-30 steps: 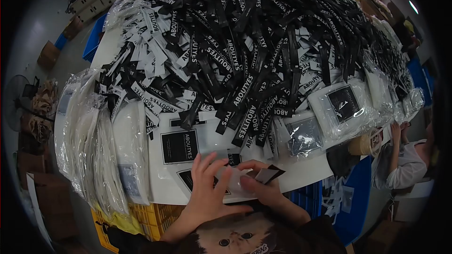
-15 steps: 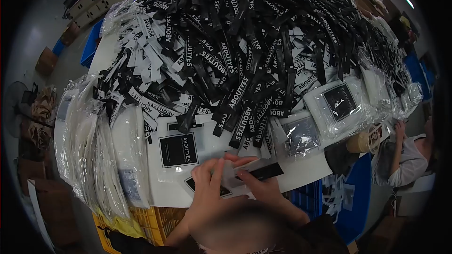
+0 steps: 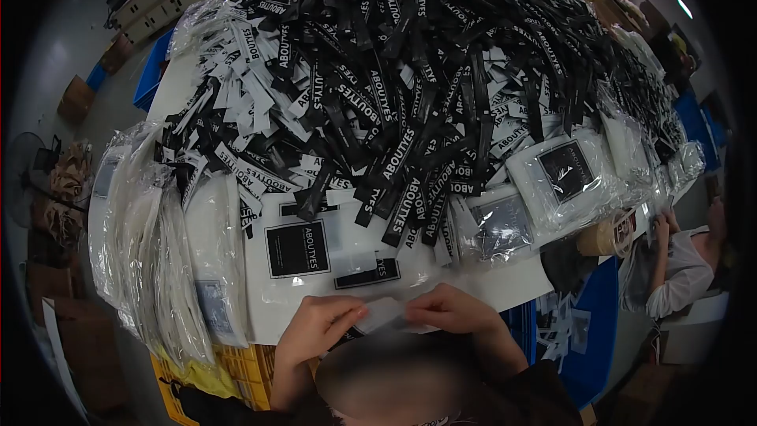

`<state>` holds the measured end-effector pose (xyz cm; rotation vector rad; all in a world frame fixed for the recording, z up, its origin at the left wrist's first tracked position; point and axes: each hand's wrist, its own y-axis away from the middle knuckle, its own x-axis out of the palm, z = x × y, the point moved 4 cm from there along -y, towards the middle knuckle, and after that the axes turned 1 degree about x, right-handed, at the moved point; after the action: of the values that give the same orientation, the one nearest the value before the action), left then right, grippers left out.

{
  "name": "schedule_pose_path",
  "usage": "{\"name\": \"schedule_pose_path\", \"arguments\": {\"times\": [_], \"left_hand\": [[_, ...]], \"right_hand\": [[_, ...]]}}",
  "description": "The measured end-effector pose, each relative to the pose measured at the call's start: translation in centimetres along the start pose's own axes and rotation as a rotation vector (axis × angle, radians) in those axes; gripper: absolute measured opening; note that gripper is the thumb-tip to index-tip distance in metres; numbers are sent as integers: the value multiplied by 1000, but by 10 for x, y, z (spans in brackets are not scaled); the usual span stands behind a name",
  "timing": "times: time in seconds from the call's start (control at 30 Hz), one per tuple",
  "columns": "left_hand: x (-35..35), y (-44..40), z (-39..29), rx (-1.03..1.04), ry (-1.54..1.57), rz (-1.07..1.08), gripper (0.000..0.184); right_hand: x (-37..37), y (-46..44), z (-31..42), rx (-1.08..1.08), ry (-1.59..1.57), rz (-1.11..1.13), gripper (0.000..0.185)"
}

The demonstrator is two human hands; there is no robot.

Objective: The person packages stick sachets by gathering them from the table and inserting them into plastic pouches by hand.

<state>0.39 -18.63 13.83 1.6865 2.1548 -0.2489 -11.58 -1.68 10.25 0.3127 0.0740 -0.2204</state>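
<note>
My left hand [image 3: 319, 327] and my right hand [image 3: 453, 309] pinch opposite sides of a small translucent plastic bag [image 3: 384, 313] at the table's near edge. A dark patch shows under the bag beside my left fingers; the lower part is hidden by the blurred head. Just beyond my hands lies a frosted bag [image 3: 277, 290] with a black ABOUTYES panel [image 3: 297, 248]. Another black printed panel [image 3: 382, 272] is partly covered by something translucent. Black ABOUTYES strips [image 3: 398, 154] and white ones [image 3: 240, 87] form a large heap farther back.
Stacked clear-wrapped bags [image 3: 169, 268] line the left edge, with more wrapped packs [image 3: 564, 173] on the right. A yellow crate [image 3: 252, 371] and a blue bin [image 3: 595, 331] stand below the table. A person [image 3: 686, 268] sits at the right, near a plastic cup [image 3: 603, 238].
Both hands have drawn toward my body and moved apart, with the translucent bag now between them. A black panel formerly behind my fingers is uncovered.
</note>
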Motion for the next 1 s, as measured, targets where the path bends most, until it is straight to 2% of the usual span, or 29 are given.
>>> {"name": "schedule_pose_path", "arguments": {"times": [0.03, 0.07, 0.13, 0.17, 0.23, 0.3, 0.47, 0.57, 0.63, 0.87, 0.97, 1.0], "left_hand": [[4, 0, -4, 62, -25, 86, 13], [8, 2, -7, 122, -51, 173, 13], [18, 2, -9, 121, -9, 127, 14], [21, 0, -9, 113, -28, 140, 14], [20, 0, -8, 105, -46, 151, 14], [14, 1, 0, -26, 34, 74, 12], [17, -4, -7, 25, 13, 56, 11], [18, -5, -7, 37, -5, 106, 11], [18, -4, -7, 25, 9, 144, 11], [17, -6, -8, 12, -33, 51, 11], [17, -7, -10, 19, -34, 21, 10], [17, -7, -10, 41, -35, 21, 10]], "right_hand": [[6, -1, -7, 19, -112, 253, 20], [11, -6, -18, 23, -113, 257, 20], [21, -17, -25, -191, 59, 104, 23], [20, -16, -26, -194, 56, 104, 23], [14, -13, -20, 94, -143, 218, 24], [9, -8, -3, 95, -205, 206, 24], [10, -11, -8, 128, -240, 233, 24], [12, -13, -16, 166, -112, 280, 28], [12, -9, -8, 119, -280, 290, 21], [10, -11, -6, 148, -186, 302, 23], [15, -14, -7, 111, -325, 233, 23], [13, -15, 10, 128, -204, 220, 23]]}}
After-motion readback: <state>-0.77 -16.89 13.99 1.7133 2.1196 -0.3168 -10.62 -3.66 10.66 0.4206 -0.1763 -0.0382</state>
